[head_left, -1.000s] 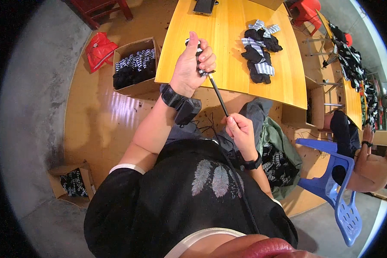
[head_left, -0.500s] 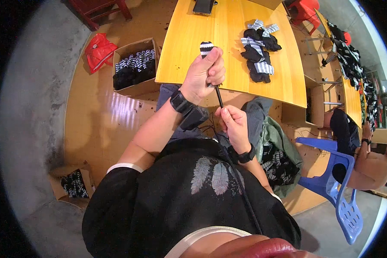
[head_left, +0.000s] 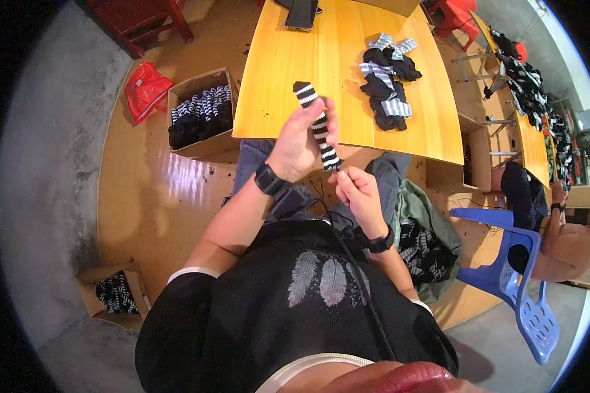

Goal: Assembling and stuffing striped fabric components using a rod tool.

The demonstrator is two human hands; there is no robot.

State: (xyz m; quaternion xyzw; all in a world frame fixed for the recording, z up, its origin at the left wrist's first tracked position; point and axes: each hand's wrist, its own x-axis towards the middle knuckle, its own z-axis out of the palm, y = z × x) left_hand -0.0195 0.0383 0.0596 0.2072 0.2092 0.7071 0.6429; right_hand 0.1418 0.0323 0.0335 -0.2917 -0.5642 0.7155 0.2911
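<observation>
My left hand is closed around a narrow black-and-white striped knitted tube, which stands tilted before the near table edge. Its upper end sticks out above my thumb; below, more stripes show past my fingers. At its lower end my right hand pinches with thumb and forefinger, just touching the tube. What lies inside the right fingers is hidden. Several black knitted bundles with grey-and-white striped bands lie in a column on the yellow table.
A cardboard box of striped knitted pieces stands left of the table, beside a red bag. A smaller box is at lower left. To the right are a green sack, a blue plastic chair and another person.
More of the striped tube now shows, above and below my left fingers. The thin black rod between my hands is no longer visible. My left hand has turned and loosened somewhat.
</observation>
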